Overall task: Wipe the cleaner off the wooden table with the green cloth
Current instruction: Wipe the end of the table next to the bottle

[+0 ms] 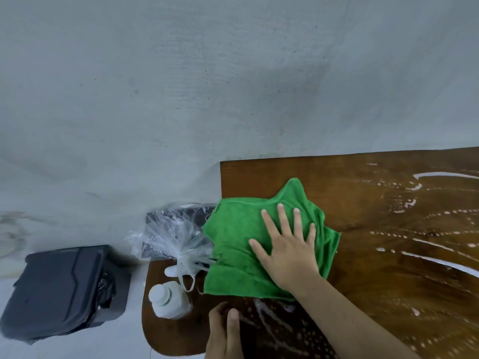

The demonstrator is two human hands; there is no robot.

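Observation:
The green cloth (241, 237) lies spread at the left edge of the wooden table (388, 281), its left side hanging past the edge. My right hand (287, 250) presses flat on it with fingers spread. White streaks and dots of cleaner (438, 260) cover the table's right part. My left hand (224, 332) rests at the table's near left edge, thumb up, holding nothing that I can see.
A white plastic bottle (166, 300) stands on a lower wooden surface (168, 332) left of the table, beside a knotted clear plastic bag (173, 234). A black bin (64, 291) sits on the floor at the far left. A pale wall fills the upper frame.

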